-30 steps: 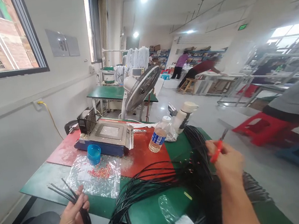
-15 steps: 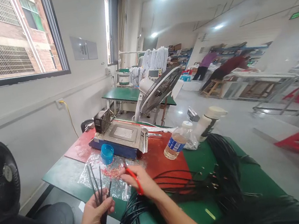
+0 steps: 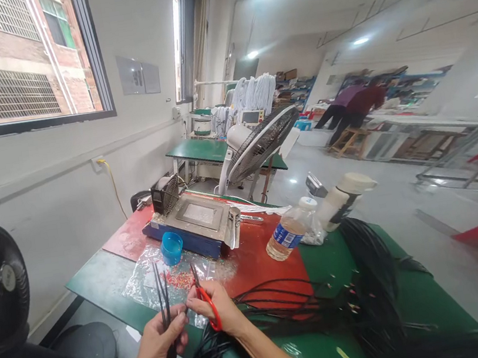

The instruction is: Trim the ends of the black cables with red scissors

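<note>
My left hand [image 3: 161, 335] is closed around several black cables [image 3: 161, 290], their ends standing up above the fingers. My right hand [image 3: 226, 311] has red-handled scissors [image 3: 213, 310] hooked in it, blades pointing up and away. The thumb and fingertips of that hand meet beside my left thumb, at what looks like the end of one black cable; the exact contact is too small to make out. Just beyond both hands, small red and yellowish bits [image 3: 179, 279] lie scattered on a clear plastic bag [image 3: 140, 279]. A blue cup [image 3: 171, 248] stands on the bag's far side.
A blue-based machine [image 3: 194, 212] with a metal top sits at the back of the table. To the right are a labelled bottle [image 3: 285, 236], a pale flask [image 3: 344, 200] and a heap of black cables [image 3: 369, 267]. Fans [image 3: 2, 280] stand left and behind. Two people work far off.
My right hand has come left and closer, its fingertips meeting near my left thumb. The scissors now point upward. The view has shifted slightly.
</note>
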Demonstrator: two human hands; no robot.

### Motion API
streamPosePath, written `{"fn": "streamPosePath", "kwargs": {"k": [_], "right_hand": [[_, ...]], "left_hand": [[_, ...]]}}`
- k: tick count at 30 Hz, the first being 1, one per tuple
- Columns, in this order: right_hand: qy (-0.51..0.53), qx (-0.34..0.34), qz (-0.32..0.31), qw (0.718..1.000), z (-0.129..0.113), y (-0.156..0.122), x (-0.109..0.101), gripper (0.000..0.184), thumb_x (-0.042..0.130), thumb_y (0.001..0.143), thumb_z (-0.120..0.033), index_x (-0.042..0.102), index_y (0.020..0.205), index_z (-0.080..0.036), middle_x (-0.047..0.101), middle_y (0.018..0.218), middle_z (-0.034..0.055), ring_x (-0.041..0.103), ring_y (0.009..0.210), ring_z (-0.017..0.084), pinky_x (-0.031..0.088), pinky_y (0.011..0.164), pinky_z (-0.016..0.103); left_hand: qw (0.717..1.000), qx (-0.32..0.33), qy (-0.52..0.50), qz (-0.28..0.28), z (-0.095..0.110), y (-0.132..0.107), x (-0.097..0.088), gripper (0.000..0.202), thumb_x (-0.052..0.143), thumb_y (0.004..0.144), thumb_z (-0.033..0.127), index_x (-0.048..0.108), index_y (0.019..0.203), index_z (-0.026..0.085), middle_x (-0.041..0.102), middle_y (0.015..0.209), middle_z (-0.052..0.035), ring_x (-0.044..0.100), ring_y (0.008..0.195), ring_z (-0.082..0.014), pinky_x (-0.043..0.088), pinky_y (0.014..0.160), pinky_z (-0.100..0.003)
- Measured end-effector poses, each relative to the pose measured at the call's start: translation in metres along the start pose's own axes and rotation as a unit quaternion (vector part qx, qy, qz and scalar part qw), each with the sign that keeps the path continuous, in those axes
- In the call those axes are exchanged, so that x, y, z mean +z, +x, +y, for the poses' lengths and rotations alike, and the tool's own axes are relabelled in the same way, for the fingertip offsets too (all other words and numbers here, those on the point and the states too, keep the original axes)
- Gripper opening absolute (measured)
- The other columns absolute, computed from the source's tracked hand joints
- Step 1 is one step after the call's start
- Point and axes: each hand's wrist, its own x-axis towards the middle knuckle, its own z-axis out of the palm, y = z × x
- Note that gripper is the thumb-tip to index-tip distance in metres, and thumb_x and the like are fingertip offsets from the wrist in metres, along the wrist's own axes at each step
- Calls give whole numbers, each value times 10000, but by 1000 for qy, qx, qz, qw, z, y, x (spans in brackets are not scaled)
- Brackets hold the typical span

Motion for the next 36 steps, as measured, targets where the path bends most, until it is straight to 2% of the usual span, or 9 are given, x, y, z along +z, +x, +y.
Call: {"fn": "streamPosePath", "kwargs": {"k": [3,7,12,16,19,24,31,36], "right_hand": [[2,-3,17,1000,3,0,3,331,641,730,-469,592,689,-145,457,576,-27,368,538,85,296,510,211],[-33,-8,48,998,5,0,1,335,616,756,-470,571,694,-144,451,565,-31,374,534,87,287,512,207],[-148,-15,-16,989,-3,-1,-6,372,555,801,-490,507,652,-153,409,600,-38,353,570,86,242,524,208],[-279,-25,-63,958,-9,-3,-6,419,572,778,-507,420,597,-161,389,610,-45,340,585,84,197,530,215],[-330,-18,-79,941,-9,-5,-3,448,555,772,-536,391,581,-165,377,587,-49,331,568,83,175,525,222],[-357,-16,-83,930,-6,-5,-2,468,506,789,-563,384,571,-167,365,566,-49,317,548,80,161,514,227],[-359,-1,-85,930,-6,-3,-3,465,518,781,-556,377,569,-167,359,558,-53,315,548,76,167,509,221],[-362,11,-80,929,-10,-5,-2,453,529,784,-524,375,556,-164,338,548,-55,297,539,72,162,503,220]], "left_hand": [[1000,14,-2,-14,-2,7,3,357,820,561,370,692,779,117,392,458,79,265,416,-24,157,390,-155],[1000,18,-8,18,0,12,6,390,803,578,393,682,804,98,310,495,94,190,448,-25,101,403,-160],[997,40,-21,70,7,13,2,426,796,579,399,661,840,91,355,550,79,198,450,-19,104,397,-156],[993,64,-15,100,11,12,-2,412,794,573,397,649,816,98,333,536,91,213,434,-18,124,390,-154],[992,75,-2,106,13,12,-2,417,790,569,406,649,811,97,312,503,102,212,426,-22,127,388,-153],[990,79,26,111,10,17,-2,432,787,563,422,659,812,93,281,464,114,209,417,-25,129,388,-152],[987,94,17,126,9,22,0,422,790,545,436,632,758,108,295,479,111,212,414,-24,127,382,-154],[987,87,53,127,6,22,-1,471,778,551,463,646,803,88,291,460,116,212,416,-33,133,394,-169]]}}
